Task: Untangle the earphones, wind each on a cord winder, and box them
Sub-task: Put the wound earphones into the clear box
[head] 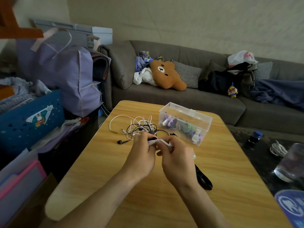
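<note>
A tangle of white and black earphone cords (139,126) lies on the wooden table (102,163), with a black earbud (119,142) at its near left. Both hands are raised just in front of the tangle. My left hand (142,155) and my right hand (178,157) pinch a white winder with white cord (162,142) between their fingertips. To the right stands a clear plastic box (185,123) holding several white, purple, grey and green cord winders. A black cord winder (204,178) lies on the table beside my right wrist.
A grey sofa (181,99) with a bear cushion, pillows and bags runs behind the table. Storage bags and a blue crate (31,122) crowd the left. On the dark surface to the right are a glass jar (291,162), a bottle (254,137) and a coiled white cable (278,149).
</note>
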